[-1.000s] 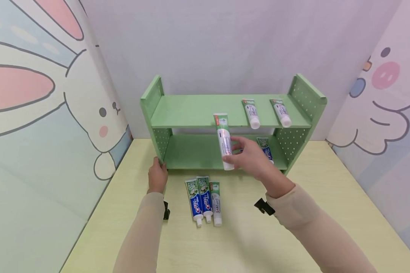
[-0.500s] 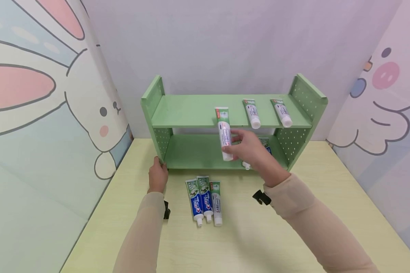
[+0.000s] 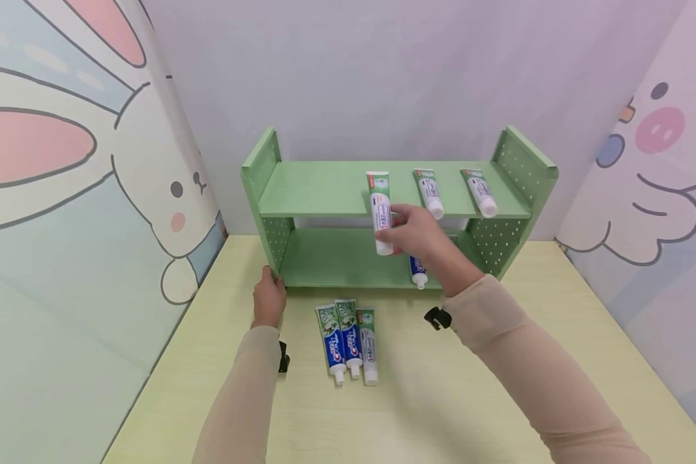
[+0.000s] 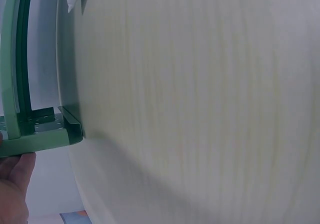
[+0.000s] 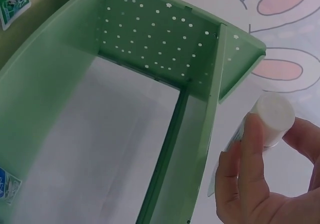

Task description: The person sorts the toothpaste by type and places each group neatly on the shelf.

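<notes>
My right hand (image 3: 417, 233) pinches a white-and-green toothpaste tube (image 3: 381, 216) near its white cap, in front of the upper board of a green two-tier shelf (image 3: 325, 187). The tube is upright with its cap down; the right wrist view shows the cap (image 5: 276, 115) between fingers and thumb. At the shelf's lower left corner, my left hand (image 3: 269, 298) grips the side panel (image 4: 40, 141). Two matching toothpaste tubes lie on the upper board, one in the middle right (image 3: 429, 193), the other (image 3: 480, 193) at the right. On the lower board a blue toothpaste tube (image 3: 419, 272) is partly hidden behind my right hand.
On the table (image 3: 336, 425) before the shelf lie two blue-and-green toothpaste tubes, the left one (image 3: 332, 345) beside the other (image 3: 350, 338), and a white-and-green one (image 3: 368, 348). Cartoon-printed walls (image 3: 81, 290) stand left and right, with a plain curtain (image 3: 383, 77) behind.
My right hand has raised the held toothpaste tube, bringing it up across the front of the upper board. The left hand stays at the shelf's corner.
</notes>
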The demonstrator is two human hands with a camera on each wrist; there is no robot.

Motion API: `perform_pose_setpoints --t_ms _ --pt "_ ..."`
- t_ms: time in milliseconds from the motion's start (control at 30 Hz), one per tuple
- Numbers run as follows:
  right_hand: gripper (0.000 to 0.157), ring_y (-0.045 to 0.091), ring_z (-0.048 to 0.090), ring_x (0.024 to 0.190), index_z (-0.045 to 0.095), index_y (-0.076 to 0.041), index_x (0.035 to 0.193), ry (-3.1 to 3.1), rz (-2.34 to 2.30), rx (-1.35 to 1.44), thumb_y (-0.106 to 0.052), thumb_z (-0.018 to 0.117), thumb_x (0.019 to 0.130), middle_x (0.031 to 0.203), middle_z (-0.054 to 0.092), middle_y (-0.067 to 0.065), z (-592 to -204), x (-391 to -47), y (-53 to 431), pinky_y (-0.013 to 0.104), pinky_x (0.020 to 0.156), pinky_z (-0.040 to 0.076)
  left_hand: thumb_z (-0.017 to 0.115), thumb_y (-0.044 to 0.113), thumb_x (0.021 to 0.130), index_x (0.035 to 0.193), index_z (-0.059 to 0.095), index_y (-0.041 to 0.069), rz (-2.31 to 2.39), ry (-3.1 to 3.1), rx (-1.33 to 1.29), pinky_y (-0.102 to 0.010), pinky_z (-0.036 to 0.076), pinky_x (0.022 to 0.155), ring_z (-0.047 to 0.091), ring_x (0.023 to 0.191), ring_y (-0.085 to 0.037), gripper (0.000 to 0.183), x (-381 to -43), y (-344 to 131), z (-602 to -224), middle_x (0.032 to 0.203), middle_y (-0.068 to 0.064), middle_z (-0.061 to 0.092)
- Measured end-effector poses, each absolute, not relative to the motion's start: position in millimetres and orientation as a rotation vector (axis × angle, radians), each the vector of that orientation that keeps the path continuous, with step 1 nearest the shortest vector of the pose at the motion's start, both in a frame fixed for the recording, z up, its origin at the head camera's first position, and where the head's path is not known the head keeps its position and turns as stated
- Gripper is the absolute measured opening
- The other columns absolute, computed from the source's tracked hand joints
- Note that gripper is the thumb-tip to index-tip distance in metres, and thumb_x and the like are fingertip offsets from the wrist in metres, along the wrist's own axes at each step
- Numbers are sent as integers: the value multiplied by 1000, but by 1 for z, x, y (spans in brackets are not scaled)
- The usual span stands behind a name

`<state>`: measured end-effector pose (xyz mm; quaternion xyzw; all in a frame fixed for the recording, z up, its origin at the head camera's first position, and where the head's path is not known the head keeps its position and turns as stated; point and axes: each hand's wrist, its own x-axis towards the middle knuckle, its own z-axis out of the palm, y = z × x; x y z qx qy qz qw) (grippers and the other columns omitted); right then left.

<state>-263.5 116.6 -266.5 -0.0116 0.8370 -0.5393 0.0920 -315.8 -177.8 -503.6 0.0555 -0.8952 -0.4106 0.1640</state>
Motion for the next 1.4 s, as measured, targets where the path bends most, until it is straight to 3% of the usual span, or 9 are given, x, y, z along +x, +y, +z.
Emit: perform_pose_setpoints --t_ms 500,700,900,1400 --pt "73 29 62 97 27 -5 153 2510 -1596 12 -9 68 93 133 50 18 -258 -291 112 32 72 55 49 9 102 122 44 -1 -1186 -2552 159 -50 49 71 63 90 -40 22 -317 -178 -504 104 -30 61" --pt "70 28 63 89 31 -4 151 2491 -1612 59 -7 68 93 127 52 17 -255 -300 112 35 75 55 48 9 103 123 43 -1 -1197 -2569 168 -50 49 73 63 94 -40 23 -317 -177 -502 109 -30 60" --pt "67 30 63 94 32 0 149 2491 -1600 76 -5 67 92 124 54 18 -253 -308 112 36 79 54 48 10 103 122 44 0 -1198 -2565 174 -49 49 71 63 91 -39 22 -317 -177 -503 106 -29 61" --pt "64 25 65 82 35 2 147 2507 -1556 102 -7 67 93 117 59 17 -249 -319 110 34 78 54 48 8 102 121 44 -1 -1186 -2567 167 -49 49 70 63 88 -39 21 -316 -177 -502 103 -29 61"
